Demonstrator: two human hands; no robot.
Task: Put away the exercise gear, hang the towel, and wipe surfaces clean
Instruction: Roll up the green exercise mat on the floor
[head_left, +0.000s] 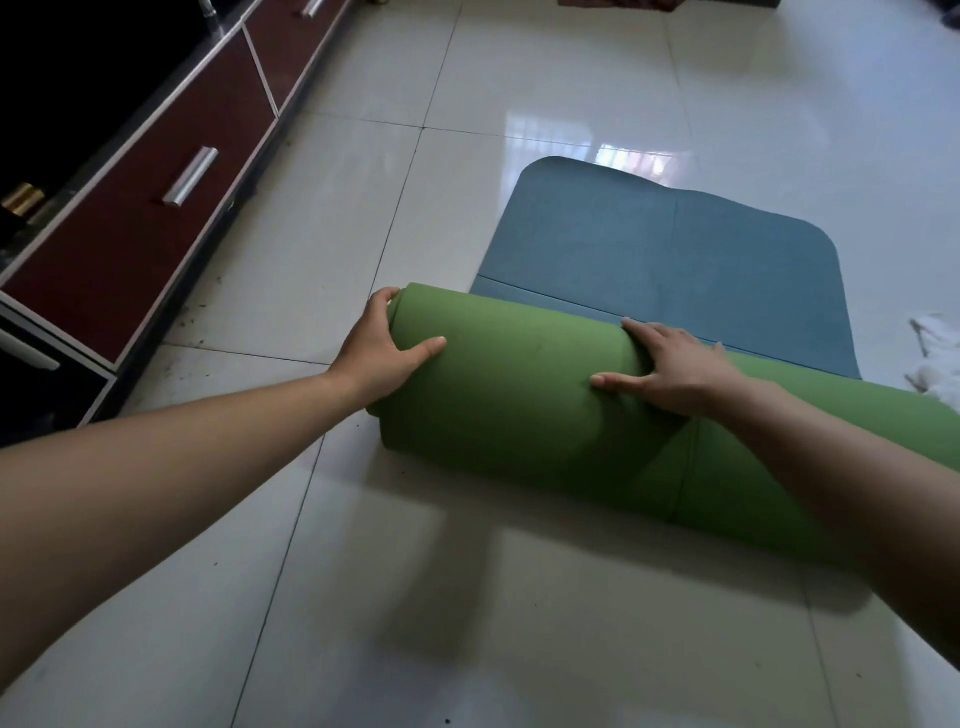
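Forearms are stretched forward from the bottom corners of the view, both bare, and are angled inward toward a thick green foam exercise mat roll (519, 410) lying across the glossy white tiled floor (467, 623). The left hand (382, 358) is cupped around the roll's left end: its thumb is laid flat along the green surface, while the other fingers are wrapped over the end face, so that end is gripped. The right hand (670, 366) is pressed palm-down on top of the roll nearer its middle, with the fingers spread and extended flat against the foam rather than curled; the thumb is pointed leftward along the roll. The wrist is bent back slightly and the arm is crossed over the roll's right part, which is hidden beyond the frame edge.

Past the hands, the unrolled blue portion of the same mat (665, 260) is spread flat on the tiles, its rounded far corners visible, with the roll resting on its near edge. A crumpled white cloth (935, 364) is seen at the right edge, just beside the mat. Along the left, a low dark-red cabinet with 2 visible metal bar handles (156, 208) is set against the floor, well apart from the roll.
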